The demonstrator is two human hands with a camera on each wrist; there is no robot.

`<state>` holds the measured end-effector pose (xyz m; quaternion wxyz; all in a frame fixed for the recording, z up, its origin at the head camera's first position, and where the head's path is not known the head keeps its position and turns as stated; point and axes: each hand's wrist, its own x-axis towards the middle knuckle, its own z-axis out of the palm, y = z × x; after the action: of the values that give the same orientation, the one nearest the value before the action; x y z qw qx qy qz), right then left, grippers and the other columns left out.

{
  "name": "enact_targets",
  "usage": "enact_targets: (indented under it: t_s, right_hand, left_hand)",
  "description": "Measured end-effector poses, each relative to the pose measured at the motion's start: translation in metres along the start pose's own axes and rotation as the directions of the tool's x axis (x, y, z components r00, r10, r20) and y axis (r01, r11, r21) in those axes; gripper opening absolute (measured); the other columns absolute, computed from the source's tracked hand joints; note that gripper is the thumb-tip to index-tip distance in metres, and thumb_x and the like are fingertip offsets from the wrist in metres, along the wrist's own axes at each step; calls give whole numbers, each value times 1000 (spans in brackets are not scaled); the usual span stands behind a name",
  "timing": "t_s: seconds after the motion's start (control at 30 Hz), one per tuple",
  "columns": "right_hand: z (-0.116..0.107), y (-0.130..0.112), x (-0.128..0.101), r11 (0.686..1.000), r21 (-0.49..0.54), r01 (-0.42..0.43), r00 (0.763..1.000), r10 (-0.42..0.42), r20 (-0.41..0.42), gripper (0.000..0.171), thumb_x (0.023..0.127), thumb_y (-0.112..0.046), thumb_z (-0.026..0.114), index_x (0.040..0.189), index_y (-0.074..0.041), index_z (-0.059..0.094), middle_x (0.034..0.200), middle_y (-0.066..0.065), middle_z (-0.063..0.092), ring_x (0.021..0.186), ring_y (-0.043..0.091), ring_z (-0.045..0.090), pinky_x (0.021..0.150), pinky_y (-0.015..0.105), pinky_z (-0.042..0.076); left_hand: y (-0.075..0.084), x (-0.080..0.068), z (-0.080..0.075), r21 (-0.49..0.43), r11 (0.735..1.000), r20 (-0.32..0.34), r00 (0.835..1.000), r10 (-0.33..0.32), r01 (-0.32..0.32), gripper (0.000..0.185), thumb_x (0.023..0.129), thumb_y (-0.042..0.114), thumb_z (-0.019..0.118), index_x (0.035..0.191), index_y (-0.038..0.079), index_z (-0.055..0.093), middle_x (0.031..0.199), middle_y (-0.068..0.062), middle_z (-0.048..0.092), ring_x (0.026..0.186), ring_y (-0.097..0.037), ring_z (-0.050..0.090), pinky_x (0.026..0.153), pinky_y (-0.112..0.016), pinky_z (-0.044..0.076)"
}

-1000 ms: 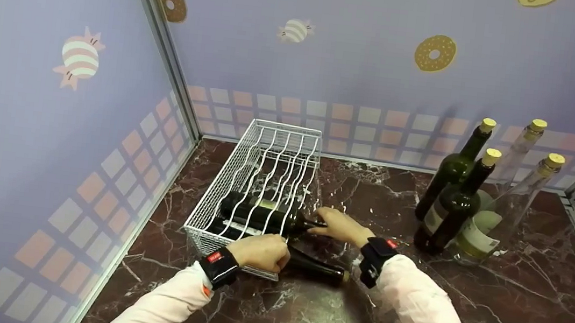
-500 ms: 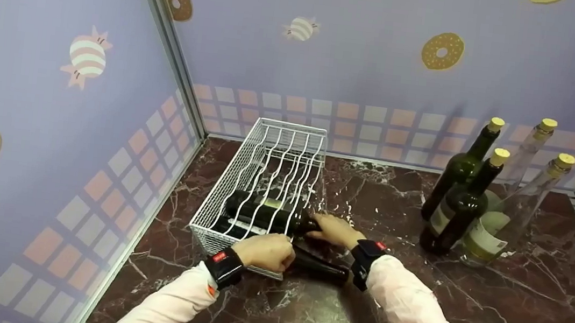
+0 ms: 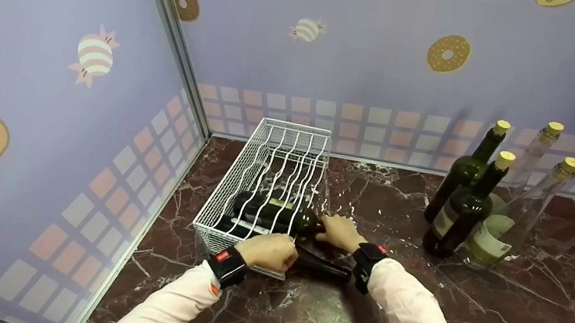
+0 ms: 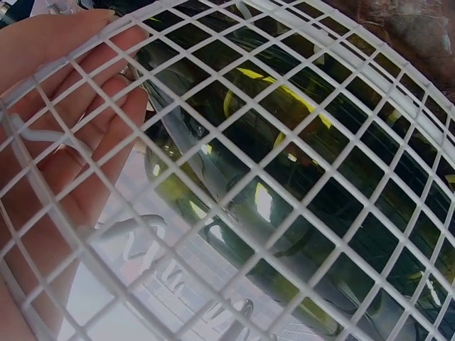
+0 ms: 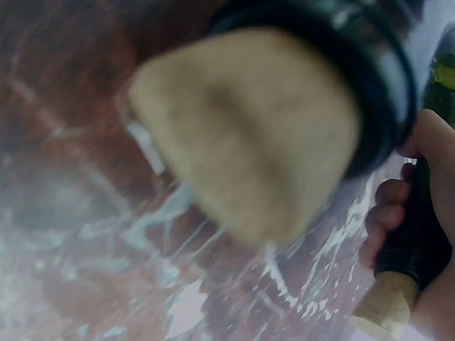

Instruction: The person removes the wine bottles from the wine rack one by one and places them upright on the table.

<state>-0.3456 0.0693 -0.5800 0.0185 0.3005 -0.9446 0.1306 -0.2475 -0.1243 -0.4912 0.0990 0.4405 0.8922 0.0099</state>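
Observation:
In the head view, a white wire rack (image 3: 231, 177) with wavy top bars holds two dark wine bottles lying on their sides. My left hand (image 3: 269, 250) grips the rack at its near right corner; the left wrist view shows its fingers (image 4: 106, 121) behind the mesh. My right hand (image 3: 340, 232) holds the neck of the farther bottle (image 3: 273, 211), its cork (image 5: 387, 305) poking out below the hand in the right wrist view. The nearer bottle (image 3: 323, 266) sticks its neck out of the rack, and its blurred cork (image 5: 249, 135) fills the right wrist foreground.
At the right stand several corked bottles: two dark green, one a labelled bottle (image 3: 457, 219), and two of clear glass, one a clear bottle (image 3: 529, 202) with a curled label. Patterned walls enclose the dark marbled tabletop (image 3: 508, 316) at the back and sides.
My right hand has slid left over the bottle's neck, then shifted slightly back right, the bottle moving a little with it. My left hand stays on the rack. The head view drifts slightly.

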Motion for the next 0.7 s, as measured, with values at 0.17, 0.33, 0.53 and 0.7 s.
enact_targets:
  t_s: [0.17, 0.33, 0.53, 0.7]
  right_hand:
    - [-8, 8, -5, 1000, 3, 9, 999, -9, -37, 31, 67, -35, 73, 71, -10, 56, 68, 12, 60, 62, 33, 59, 53, 46, 45]
    - [-13, 17, -14, 1000, -21, 8, 999, -8, -32, 30, 67, -38, 72, 71, -12, 57, 70, 11, 61, 65, 32, 59, 54, 46, 45]
    - [-23, 28, -27, 1000, -19, 19, 1000, -20, -19, 30, 67, -37, 72, 67, -13, 54, 67, 9, 59, 60, 31, 57, 49, 45, 43]
    - [-34, 38, -37, 998, -52, 30, 999, -31, -26, 30, 67, -36, 71, 65, -13, 51, 62, 5, 56, 55, 29, 55, 47, 43, 42]
  left_hand:
    - [-1, 1, 0, 5, 1000, -7, 1000, 6, -6, 14, 63, 11, 69, 57, 19, 59, 60, 11, 46, 57, -9, 48, 53, -21, 39]
    - [0, 2, 0, 6, 1000, -10, 1000, 16, -16, 15, 63, 9, 69, 57, 19, 59, 58, 11, 47, 55, -9, 48, 51, -21, 39]
    - [0, 2, 1, 24, 999, 3, 1000, 31, -31, 14, 63, 10, 70, 58, 18, 60, 58, 11, 47, 56, -9, 48, 52, -20, 40]
    - [-1, 1, 0, 6, 999, 1, 999, 37, -37, 14, 63, 10, 71, 58, 17, 60, 58, 11, 48, 55, -8, 48, 53, -20, 40]
